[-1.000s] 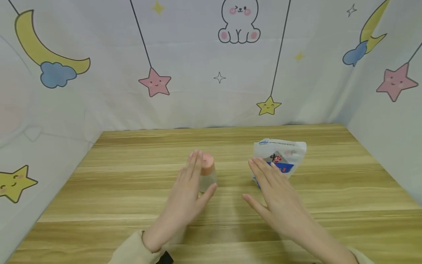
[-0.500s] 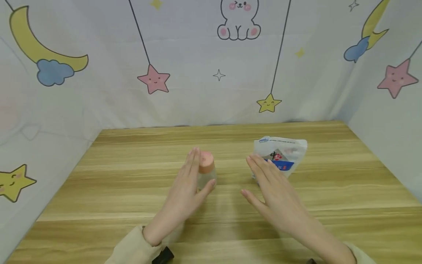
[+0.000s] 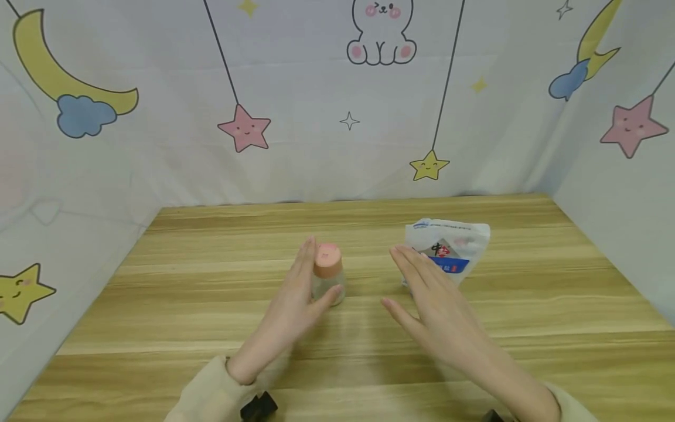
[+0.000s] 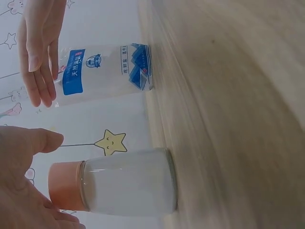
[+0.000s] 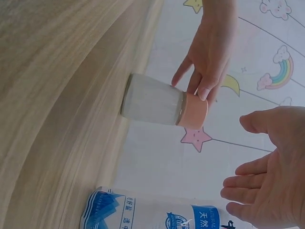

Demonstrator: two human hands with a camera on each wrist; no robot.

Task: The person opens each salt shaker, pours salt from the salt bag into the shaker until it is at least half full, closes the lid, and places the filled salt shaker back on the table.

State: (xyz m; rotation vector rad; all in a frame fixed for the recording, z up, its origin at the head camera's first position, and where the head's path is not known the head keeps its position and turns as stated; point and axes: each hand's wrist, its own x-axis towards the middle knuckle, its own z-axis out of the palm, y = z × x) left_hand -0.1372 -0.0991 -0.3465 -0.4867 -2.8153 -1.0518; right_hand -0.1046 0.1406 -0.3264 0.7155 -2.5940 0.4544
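Note:
A glass jar (image 4: 131,183) with a peach-coloured lid (image 3: 328,259) stands upright on the wooden table. My left hand (image 3: 291,299) hovers at its left side, fingers straight and thumb apart, partly covering it in the head view. Whether the fingers touch the lid, I cannot tell. Off to the right, a white and blue salt bag (image 3: 459,243) stands upright, its lower part hidden in the head view behind my right hand (image 3: 442,313). That hand is held above the table with fingers extended and thumb spread, gripping nothing.
Wood-grain tabletop (image 3: 221,264) stretches around both items. A white cloth (image 3: 300,158) printed with stars, moons and a bear hangs behind and along the sides. Black straps (image 3: 258,406) show at my wrists.
Both hands shift slightly to the left, and a little more of the jar shows beside my left hand. The jar and the salt bag stay where they stand.

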